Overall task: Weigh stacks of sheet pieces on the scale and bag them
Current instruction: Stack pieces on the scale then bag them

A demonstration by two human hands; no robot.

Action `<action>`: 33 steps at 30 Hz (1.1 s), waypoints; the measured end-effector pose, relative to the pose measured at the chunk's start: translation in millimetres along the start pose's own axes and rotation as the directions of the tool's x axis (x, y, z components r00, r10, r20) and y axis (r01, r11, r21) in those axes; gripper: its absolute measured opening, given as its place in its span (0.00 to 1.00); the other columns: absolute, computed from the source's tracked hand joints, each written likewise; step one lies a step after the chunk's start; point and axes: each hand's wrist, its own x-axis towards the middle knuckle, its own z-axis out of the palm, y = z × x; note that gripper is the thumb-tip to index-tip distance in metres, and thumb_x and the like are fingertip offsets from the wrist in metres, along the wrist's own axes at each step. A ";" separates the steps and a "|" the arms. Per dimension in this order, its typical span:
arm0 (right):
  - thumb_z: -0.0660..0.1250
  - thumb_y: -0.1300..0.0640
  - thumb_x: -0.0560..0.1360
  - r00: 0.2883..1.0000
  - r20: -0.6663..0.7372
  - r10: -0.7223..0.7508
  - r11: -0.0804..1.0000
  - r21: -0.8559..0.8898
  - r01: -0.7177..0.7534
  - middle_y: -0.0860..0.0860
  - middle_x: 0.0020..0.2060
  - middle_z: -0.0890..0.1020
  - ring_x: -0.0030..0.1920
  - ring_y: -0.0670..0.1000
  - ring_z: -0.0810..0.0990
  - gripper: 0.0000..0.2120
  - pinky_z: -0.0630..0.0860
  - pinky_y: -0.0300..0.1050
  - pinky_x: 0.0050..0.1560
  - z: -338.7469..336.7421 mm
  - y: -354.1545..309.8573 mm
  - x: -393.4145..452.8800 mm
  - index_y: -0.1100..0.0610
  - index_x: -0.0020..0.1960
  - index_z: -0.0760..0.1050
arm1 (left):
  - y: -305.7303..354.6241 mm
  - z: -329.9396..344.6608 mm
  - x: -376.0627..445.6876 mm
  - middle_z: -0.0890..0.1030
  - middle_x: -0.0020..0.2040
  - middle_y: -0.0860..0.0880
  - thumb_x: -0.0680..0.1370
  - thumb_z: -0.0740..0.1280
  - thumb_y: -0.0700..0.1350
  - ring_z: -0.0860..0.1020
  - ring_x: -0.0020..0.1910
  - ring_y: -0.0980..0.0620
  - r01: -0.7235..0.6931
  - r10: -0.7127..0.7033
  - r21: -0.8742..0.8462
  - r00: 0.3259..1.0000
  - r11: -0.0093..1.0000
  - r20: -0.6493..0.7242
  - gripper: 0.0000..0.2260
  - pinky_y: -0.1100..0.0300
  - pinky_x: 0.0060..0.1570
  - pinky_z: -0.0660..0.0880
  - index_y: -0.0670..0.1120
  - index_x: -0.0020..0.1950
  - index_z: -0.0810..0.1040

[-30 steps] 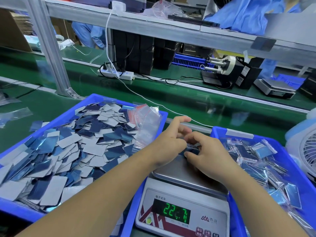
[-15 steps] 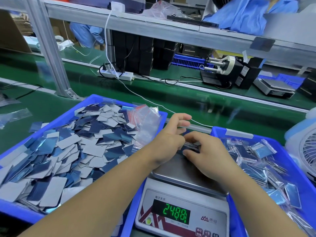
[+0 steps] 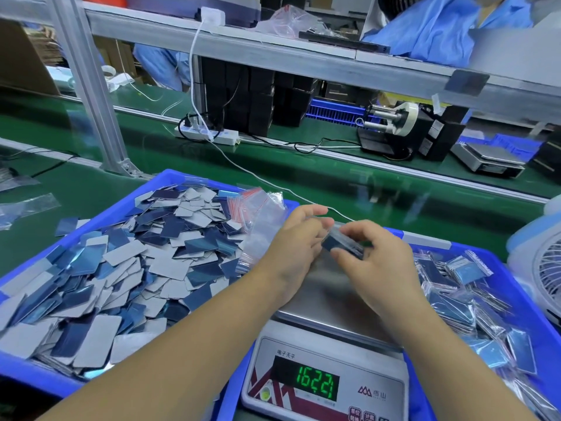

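Observation:
Both hands meet over the scale's steel pan. My right hand pinches a dark stack of sheet pieces and holds it just above the pan. My left hand grips the stack's left end with curled fingers. The scale shows blurred green digits on its display. Loose grey and blue sheet pieces fill the blue bin on the left. Empty clear zip bags lie at that bin's right corner.
A blue bin on the right holds several filled bags. A white fan stands at the far right. Behind runs a green conveyor belt with a white cable, a power strip and a second scale.
The stack has come up off the pan, held by both hands and tilted. The display reading keeps changing.

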 end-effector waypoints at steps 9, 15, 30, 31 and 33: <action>0.71 0.65 0.66 0.984 -0.179 -0.014 0.996 0.088 0.030 0.41 0.41 0.79 0.33 0.41 0.72 0.21 0.68 0.37 0.38 15.6 -5.7 -3.4 0.38 0.44 0.73 | -23.5 7.9 2.3 0.86 0.48 0.43 0.79 0.70 0.43 0.83 0.44 0.49 0.016 -0.016 0.015 1.000 1.000 0.021 0.06 0.56 0.44 0.79 0.42 0.54 0.82; 0.78 0.59 0.64 0.992 -0.043 -0.122 0.982 0.141 0.127 0.39 0.46 0.78 0.35 0.41 0.74 0.27 0.69 0.34 0.39 8.8 -4.0 -1.4 0.35 0.52 0.73 | -11.2 -0.4 4.0 0.85 0.49 0.42 0.79 0.70 0.39 0.83 0.46 0.47 0.017 -0.016 -0.009 0.999 1.000 0.046 0.09 0.56 0.44 0.77 0.43 0.59 0.81; 0.80 0.53 0.58 0.926 0.250 -0.283 0.947 0.225 0.228 0.40 0.56 0.82 0.58 0.43 0.79 0.34 0.70 0.28 0.55 -14.5 8.0 -0.6 0.41 0.63 0.77 | 9.9 -25.6 -5.7 0.81 0.57 0.35 0.77 0.68 0.40 0.78 0.58 0.36 0.289 -0.286 0.076 0.815 0.954 0.504 0.15 0.56 0.42 0.77 0.49 0.63 0.80; 0.80 0.54 0.59 0.926 0.238 -0.294 0.943 0.228 0.241 0.40 0.56 0.82 0.58 0.44 0.80 0.33 0.71 0.29 0.55 -13.9 7.3 -0.8 0.42 0.63 0.78 | 9.1 -25.8 -5.0 0.81 0.58 0.34 0.77 0.68 0.40 0.77 0.59 0.36 0.279 -0.278 0.077 0.817 0.957 0.505 0.17 0.57 0.41 0.77 0.47 0.66 0.78; 0.80 0.56 0.59 0.926 0.208 -0.316 0.939 0.211 0.273 0.39 0.55 0.82 0.57 0.44 0.80 0.32 0.73 0.33 0.56 -12.9 4.5 -0.7 0.42 0.62 0.77 | 8.6 -25.1 -4.2 0.81 0.58 0.35 0.77 0.68 0.41 0.77 0.59 0.36 0.273 -0.268 0.065 0.825 0.960 0.498 0.18 0.57 0.41 0.77 0.45 0.67 0.77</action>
